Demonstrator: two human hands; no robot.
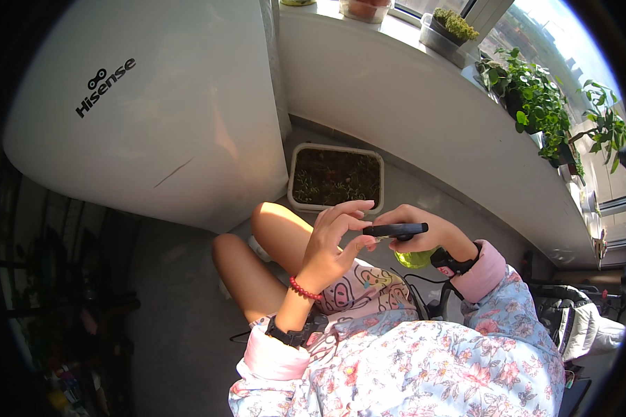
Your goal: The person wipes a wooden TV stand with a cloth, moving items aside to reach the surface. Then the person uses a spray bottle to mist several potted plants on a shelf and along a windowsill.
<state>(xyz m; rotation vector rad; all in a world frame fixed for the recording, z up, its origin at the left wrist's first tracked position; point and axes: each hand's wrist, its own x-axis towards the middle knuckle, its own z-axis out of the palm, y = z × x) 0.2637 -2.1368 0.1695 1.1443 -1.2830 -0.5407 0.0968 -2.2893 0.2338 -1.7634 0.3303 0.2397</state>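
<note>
Above my lap, both hands are at a thin dark device, seen nearly edge-on; it looks like a smartphone. My right hand grips its right end from behind and below. My left hand, with a red bead bracelet at the wrist, has its thumb and fingertips at the left end, the other fingers spread. A small metallic bit shows at the left thumb, too small to name. Black straps with devices sit on both wrists. A yellow-green object shows beneath the right hand, partly hidden.
A white tub of soil with small sprouts stands on the grey floor past my knees. To the left rises a white Hisense appliance. Potted green plants line the windowsill at the right. A padded jacket lies at the lower right.
</note>
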